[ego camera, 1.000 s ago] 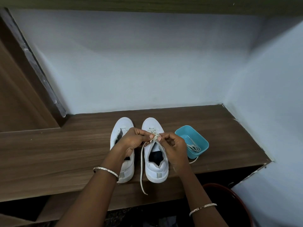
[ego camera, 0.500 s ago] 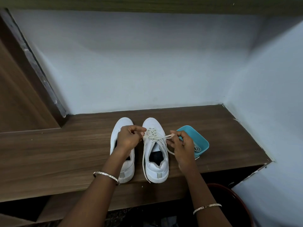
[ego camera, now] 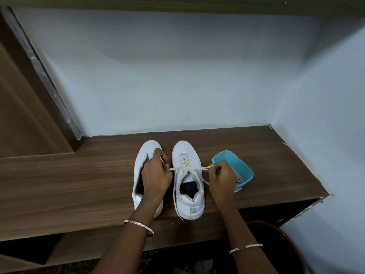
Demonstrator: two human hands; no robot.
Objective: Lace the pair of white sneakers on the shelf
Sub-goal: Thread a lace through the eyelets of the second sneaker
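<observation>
Both ends of one white lace (ego camera: 189, 168) are pulled out sideways, taut, across the right-of-frame sneaker (ego camera: 189, 202). That shoe stands in the lower middle of the frame on the wooden shelf (ego camera: 79, 184), toe toward the pale blue wall (ego camera: 177, 76). The left hand (ego camera: 156, 175) pinches the lace on the frame's left side of the shoe, its fingers (ego camera: 160, 155) curled. The right hand (ego camera: 222, 177) pinches it on the other side, fingers bent round the strand. The lace criss-crosses through the eyelets nearer the toe. One loose tail runs down along the shoe's left flank to the shelf's front edge, and another curves down below the right hand.

The left-of-frame sneaker (ego camera: 147, 153) stands just beside the first and parallel to it, unlaced as far as can be seen, and partly hidden under the left hand and wrist. Right of the shoes, near the right hand, a turquoise tub (ego camera: 235, 161) sits on the shelf with a second lace (ego camera: 240, 179) coiled inside. Each wrist bears a thin metal bangle (ego camera: 139, 226). A dark red basin (ego camera: 286, 240) shows at the bottom right, below the shelf.
</observation>
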